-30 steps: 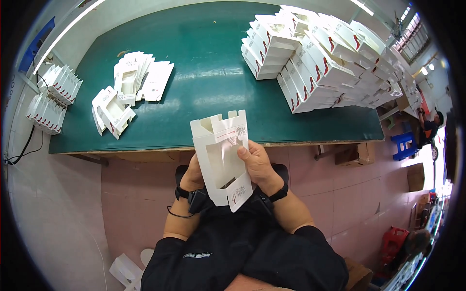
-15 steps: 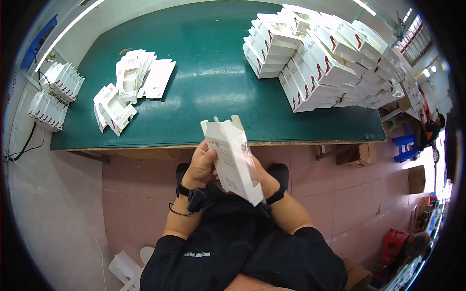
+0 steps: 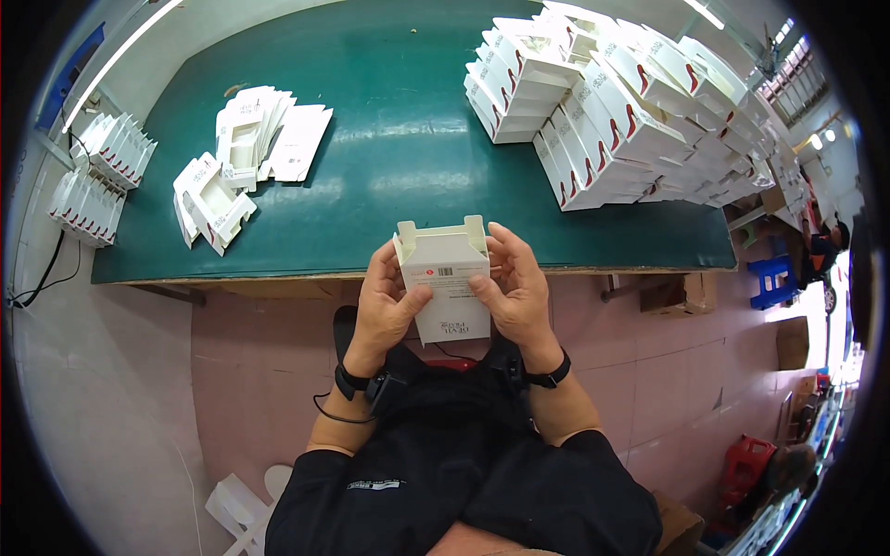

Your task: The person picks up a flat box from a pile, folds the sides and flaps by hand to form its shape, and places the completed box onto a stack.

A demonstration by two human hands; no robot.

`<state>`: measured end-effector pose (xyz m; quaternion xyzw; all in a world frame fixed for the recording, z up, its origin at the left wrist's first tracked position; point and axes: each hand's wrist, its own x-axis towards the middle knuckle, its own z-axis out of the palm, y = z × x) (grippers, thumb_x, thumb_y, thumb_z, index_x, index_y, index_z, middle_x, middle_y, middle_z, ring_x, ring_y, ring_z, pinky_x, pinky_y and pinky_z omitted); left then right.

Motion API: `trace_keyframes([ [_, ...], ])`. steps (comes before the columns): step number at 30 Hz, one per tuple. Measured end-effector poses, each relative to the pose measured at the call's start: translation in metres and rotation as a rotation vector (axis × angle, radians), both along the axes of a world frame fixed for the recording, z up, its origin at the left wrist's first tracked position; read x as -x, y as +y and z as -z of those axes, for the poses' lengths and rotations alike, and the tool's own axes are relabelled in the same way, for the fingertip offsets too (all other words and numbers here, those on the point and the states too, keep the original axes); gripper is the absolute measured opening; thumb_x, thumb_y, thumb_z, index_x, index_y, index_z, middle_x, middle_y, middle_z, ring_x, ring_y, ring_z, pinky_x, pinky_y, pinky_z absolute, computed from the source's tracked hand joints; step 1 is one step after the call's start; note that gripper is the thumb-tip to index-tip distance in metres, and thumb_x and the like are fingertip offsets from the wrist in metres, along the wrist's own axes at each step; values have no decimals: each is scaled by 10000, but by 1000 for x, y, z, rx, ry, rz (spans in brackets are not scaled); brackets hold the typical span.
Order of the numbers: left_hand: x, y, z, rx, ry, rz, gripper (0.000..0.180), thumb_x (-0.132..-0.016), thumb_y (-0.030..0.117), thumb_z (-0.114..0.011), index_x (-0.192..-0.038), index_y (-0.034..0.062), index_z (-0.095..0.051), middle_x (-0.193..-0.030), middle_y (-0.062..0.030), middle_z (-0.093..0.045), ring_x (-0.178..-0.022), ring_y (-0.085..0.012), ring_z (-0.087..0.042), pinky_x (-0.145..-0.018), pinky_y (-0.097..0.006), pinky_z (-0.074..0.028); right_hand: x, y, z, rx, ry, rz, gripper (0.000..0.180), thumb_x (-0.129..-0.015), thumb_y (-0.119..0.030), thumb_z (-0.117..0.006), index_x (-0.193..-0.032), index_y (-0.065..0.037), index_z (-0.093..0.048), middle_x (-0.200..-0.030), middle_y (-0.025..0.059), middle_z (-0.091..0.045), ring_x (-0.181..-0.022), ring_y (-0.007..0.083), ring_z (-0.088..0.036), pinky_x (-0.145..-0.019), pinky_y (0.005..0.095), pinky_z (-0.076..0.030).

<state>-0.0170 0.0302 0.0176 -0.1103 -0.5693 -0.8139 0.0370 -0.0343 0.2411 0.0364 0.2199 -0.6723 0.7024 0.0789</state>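
A white cardboard box [image 3: 452, 310] stands between my hands at the near edge of the green table [image 3: 389, 204]. Its top end is open, with the flaps sticking up. My left hand [image 3: 387, 301] grips its left side, thumb lying on the printed panel facing me. On the right side my right hand [image 3: 515, 292] holds it the same way, thumb on the panel and fingers behind. Flat box blanks [image 3: 250, 139] with cut-out windows lie in a loose pile at the table's left, and a few more blanks [image 3: 215, 204] lie nearer.
A tall stack of folded white boxes [image 3: 612, 120] fills the table's right side. More boxes [image 3: 88, 206] stand in rows at the far left. Brown cartons [image 3: 681, 294] sit under the table, and a blue stool [image 3: 772, 281] is to the right. A person [image 3: 820, 250] is in the background.
The box has turned from a slant to upright, its printed panel now facing me. My right hand has come round from behind it to grip its right side.
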Motion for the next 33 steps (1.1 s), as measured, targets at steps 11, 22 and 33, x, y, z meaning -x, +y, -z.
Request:
trace_keyframes([
  [11,-6,-15,-6,149,66,57,849,-953,178,-794,-1606,119,-254,-1419,-140,-529,-1271,-233,-576,-1002,-383,-554,6,8,-5,-11,-69,-123,656,-939,-98,-795,-1504,-33,-469,-1346,127,-645,-1172,193,-656,-958,352,-568],
  [22,-9,-14,-5,-1,-12,173,719,-899,60,-824,-1453,132,-371,-1374,-121,-525,-1286,-241,-561,-1011,-407,-561,9,3,-10,174,-101,-120,504,-877,-51,-836,-1307,-65,-571,-1401,102,-542,-1205,194,-602,-989,367,-556],
  [33,-7,-10,0,-70,165,43,676,-865,-10,-825,-1389,122,-418,-1423,-105,-427,-1291,-223,-532,-983,-427,-614,2,-2,-11,240,-100,-105,530,-843,-36,-865,-1295,-59,-590,-1349,77,-527,-1225,186,-577,-1019,359,-541],
])
